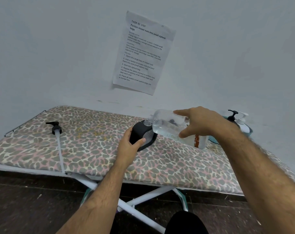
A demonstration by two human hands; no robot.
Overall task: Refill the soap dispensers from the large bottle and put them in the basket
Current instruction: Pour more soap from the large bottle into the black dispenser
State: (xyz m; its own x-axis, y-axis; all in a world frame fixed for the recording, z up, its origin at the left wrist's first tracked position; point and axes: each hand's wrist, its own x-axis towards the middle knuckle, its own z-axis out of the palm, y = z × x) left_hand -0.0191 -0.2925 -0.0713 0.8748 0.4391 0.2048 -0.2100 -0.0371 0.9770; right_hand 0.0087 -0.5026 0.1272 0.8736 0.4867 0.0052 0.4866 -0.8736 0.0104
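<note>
A black soap dispenser [140, 135] with its pump off stands on the ironing board [86, 149], and my left hand [129, 142] grips its side. My right hand [202, 122] holds the large clear bottle [163, 125] tipped sideways, its mouth right over the dispenser's open neck. The dispenser's black pump head with a long white tube [56, 132] lies on the board at the left. At the far right a teal basket [249, 130] holds two dispensers, one with a black pump [232, 114] and one white [243, 119].
A clear container with an orange label [200, 141] stands on the board just behind my right hand. A printed sheet [141, 53] hangs on the wall behind. The board's white legs and the dark floor are below.
</note>
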